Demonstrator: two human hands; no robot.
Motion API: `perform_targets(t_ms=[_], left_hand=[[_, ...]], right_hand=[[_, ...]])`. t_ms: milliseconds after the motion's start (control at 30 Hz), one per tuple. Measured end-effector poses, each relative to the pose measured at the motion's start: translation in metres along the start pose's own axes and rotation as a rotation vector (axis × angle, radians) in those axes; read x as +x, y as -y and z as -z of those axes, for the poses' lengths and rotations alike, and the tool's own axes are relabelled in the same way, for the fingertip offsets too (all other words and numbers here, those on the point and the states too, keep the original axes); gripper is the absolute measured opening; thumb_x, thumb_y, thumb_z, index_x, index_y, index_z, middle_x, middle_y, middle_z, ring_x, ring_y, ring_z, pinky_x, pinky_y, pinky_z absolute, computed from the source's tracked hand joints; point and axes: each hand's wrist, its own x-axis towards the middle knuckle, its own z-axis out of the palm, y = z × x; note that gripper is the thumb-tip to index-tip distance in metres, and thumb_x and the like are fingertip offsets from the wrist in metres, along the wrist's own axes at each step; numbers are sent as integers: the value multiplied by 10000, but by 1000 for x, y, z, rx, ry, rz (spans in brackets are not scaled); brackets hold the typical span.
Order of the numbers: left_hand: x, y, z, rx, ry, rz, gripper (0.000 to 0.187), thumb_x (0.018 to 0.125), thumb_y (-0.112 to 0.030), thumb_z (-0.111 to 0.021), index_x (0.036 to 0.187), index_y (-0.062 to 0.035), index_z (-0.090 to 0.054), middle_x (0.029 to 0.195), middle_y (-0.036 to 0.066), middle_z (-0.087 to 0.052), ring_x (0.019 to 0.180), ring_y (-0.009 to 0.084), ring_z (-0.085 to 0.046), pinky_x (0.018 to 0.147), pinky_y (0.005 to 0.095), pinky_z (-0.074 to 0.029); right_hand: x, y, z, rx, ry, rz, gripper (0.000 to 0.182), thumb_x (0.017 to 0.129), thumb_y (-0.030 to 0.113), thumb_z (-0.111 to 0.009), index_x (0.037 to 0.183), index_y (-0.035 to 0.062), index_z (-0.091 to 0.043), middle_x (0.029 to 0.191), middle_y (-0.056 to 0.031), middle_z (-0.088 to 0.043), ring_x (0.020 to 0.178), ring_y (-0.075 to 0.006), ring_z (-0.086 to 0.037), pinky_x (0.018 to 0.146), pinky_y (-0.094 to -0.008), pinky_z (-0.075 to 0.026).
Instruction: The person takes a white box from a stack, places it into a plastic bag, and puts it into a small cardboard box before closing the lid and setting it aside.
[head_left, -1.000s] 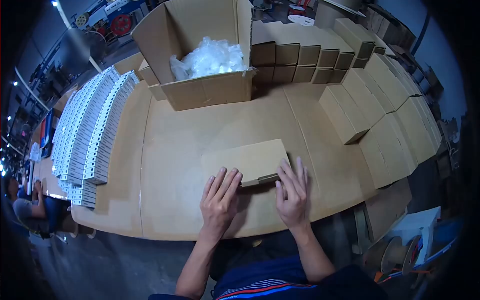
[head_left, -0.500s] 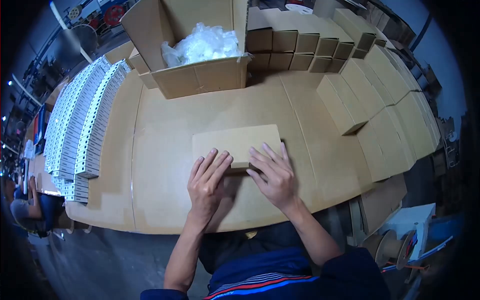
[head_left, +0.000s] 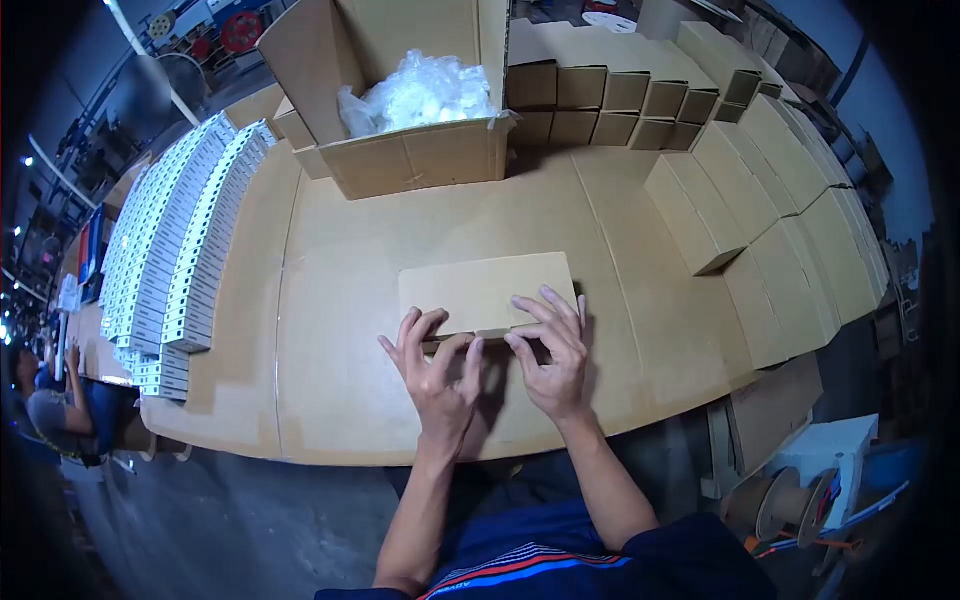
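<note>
A small brown cardboard box (head_left: 487,290) lies flat on the cardboard-covered table (head_left: 350,400), in front of my body. My left hand (head_left: 437,370) grips the left part of its near edge, thumb and index finger at the edge and other fingers bent over the top. My right hand (head_left: 552,350) pinches the same edge further right, with its thumb below and its fingers on top near the right corner. Between the two thumbs a narrow flap or gap shows along the near side. The inside of the box is hidden.
A large open carton (head_left: 425,165) with clear plastic wrap (head_left: 425,95) stands at the back. White labelled boxes (head_left: 180,240) are stacked at the left. Brown boxes (head_left: 770,230) are piled at the right and back right. A person (head_left: 70,410) is at the far left.
My left hand has moved right and changed from lying on the box with outstretched fingers to gripping its near edge. My right hand's fingers have closed on that edge. The view has shifted slightly.
</note>
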Motion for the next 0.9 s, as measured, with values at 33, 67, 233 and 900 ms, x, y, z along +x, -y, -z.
perform_targets(t_ms=[33, 67, 233, 900], left_hand=[[1, -3, 0, -8, 8, 24, 101, 836, -146, -809, 907, -106, -749, 1310, 101, -620, 1401, 381, -468, 1208, 665, -166], [3, -7, 2, -14, 16, 48, 85, 841, -127, -792, 900, -90, -742, 1317, 107, -615, 1410, 382, -454, 1206, 641, -197], [9, -7, 0, -95, 34, 42, 54, 830, -71, -714, 869, -37, -697, 1357, 149, -585, 1424, 422, -397, 1147, 525, -353], [10, -4, 9, -44, 36, -204, 142, 849, -106, -801, 984, -128, -763, 1145, 45, -709, 1310, 351, -531, 1194, 529, -348]], right_hand=[[1, 2, 0, -9, -4, -18, 61, 867, 128, -780, 845, 95, -733, 1276, -43, -722, 1374, -324, -527, 1249, -591, -159], [3, 7, 0, -18, -7, -36, 71, 871, 131, -775, 837, 92, -726, 1287, -48, -716, 1382, -326, -518, 1250, -590, -158], [6, 11, 1, -40, 32, -72, 124, 852, 111, -750, 773, 83, -658, 1359, -68, -663, 1419, -345, -466, 1241, -618, -140], [10, 13, 5, -63, 2, -12, 147, 827, 88, -782, 810, 36, -646, 1316, -142, -660, 1346, -385, -529, 1141, -489, -383]])
